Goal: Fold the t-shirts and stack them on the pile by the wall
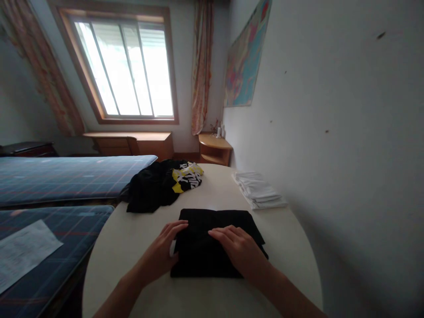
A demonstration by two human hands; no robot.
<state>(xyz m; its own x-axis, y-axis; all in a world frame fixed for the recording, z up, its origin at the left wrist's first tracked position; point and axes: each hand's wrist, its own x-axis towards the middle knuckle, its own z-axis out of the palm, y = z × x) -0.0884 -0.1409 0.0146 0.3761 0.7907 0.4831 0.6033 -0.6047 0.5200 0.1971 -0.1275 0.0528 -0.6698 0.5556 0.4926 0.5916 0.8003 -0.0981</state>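
A black garment (205, 260), folded into a rough rectangle, lies on the round cream table (212, 300) in front of me. At its left edge is my left hand (165, 247), fingers stretched out and the fingertips over the cloth. A small white bit shows between its thumb and fingers, too small to name. My right hand (236, 245) rests on the right part of the garment with its fingers extended and lying flat. Neither hand grips the cloth.
A crumpled black garment with yellow and white print (159, 183) lies at the table's far left. Folded white cloth (258, 190) sits near the right wall. Plaid mattresses (66, 181) adjoin the left side, one bearing a paper sheet (29, 249). A corner shelf (215, 142) stands behind.
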